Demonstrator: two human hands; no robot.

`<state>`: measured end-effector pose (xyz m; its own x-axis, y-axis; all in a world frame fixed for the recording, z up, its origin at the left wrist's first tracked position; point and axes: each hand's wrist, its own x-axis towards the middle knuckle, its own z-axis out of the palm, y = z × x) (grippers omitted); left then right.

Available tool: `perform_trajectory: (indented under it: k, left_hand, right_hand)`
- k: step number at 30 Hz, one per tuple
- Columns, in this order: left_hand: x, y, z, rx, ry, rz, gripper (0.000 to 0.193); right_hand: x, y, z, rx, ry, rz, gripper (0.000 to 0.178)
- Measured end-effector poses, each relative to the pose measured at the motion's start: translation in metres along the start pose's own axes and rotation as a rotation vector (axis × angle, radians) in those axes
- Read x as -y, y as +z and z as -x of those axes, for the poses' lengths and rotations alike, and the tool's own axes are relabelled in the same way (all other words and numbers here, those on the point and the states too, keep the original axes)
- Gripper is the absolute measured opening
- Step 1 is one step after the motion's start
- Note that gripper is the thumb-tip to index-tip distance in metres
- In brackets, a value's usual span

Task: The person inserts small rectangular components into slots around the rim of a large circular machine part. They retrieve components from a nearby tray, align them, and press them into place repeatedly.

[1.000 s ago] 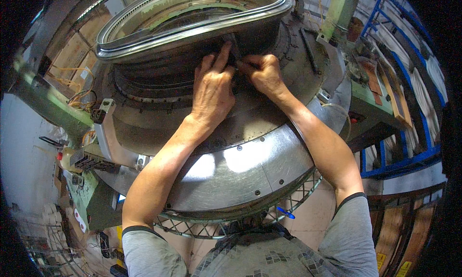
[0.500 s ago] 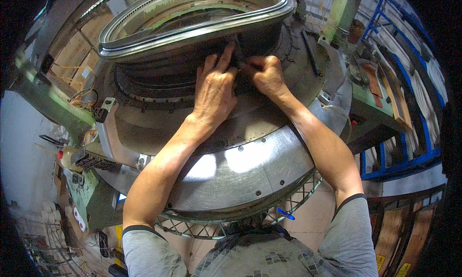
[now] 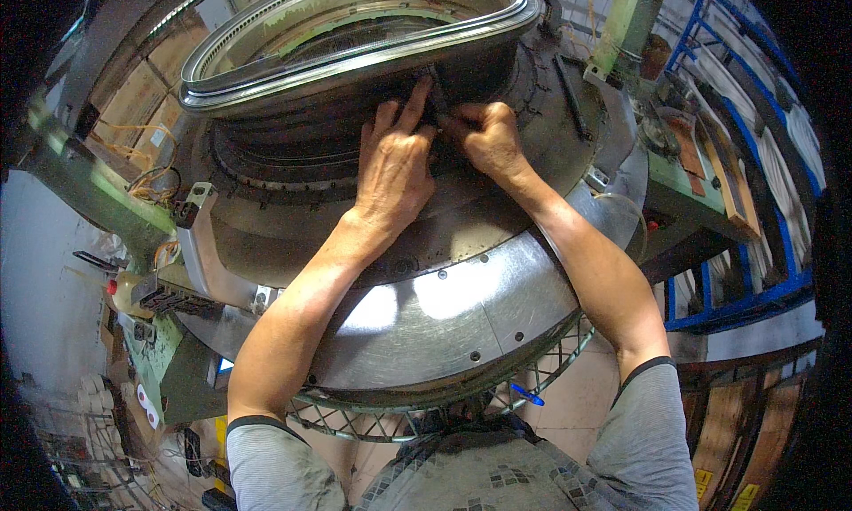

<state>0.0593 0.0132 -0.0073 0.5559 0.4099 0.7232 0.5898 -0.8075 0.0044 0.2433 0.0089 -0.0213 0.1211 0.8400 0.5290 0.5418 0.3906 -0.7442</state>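
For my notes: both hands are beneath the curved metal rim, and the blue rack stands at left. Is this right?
Not left: the head view shows the blue rack at right. The left hand and right hand are beneath the rim.

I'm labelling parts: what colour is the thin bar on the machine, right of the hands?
The thin bar is black, best seen in the head view.

Visibility limits at the oval metal ring (image 3: pixel 373 63)
Below the ring, shadow obscures the fingertips of the right hand (image 3: pixel 493 142); any item there cannot be identified. The upper frame edge crops the ring's far side and, right of it, a green post (image 3: pixel 633 23).
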Motion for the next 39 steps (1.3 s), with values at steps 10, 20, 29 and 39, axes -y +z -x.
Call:
perform_trajectory:
  k: [10, 20, 29, 39]
  left_hand:
    - [-0.001, -0.001, -0.001, 0.03, 0.008, -0.044, 0.039]
    - [-0.005, -0.011, -0.004, 0.143, -0.051, -0.008, 0.05]
    - [-0.004, -0.01, -0.003, 0.145, -0.042, -0.014, 0.055]
    - [-0.002, -0.005, -0.003, 0.053, 0.019, -0.075, 0.034]
  right_hand:
    - [-0.004, 0.001, -0.002, -0.009, 0.013, 0.012, 0.033]
    - [0.002, 0.001, -0.001, -0.018, -0.032, 0.03, 0.028]
    - [0.007, -0.001, 0.0, -0.015, -0.017, 0.061, 0.026]
    - [0.0, 0.003, -0.001, -0.055, -0.083, 0.105, 0.02]
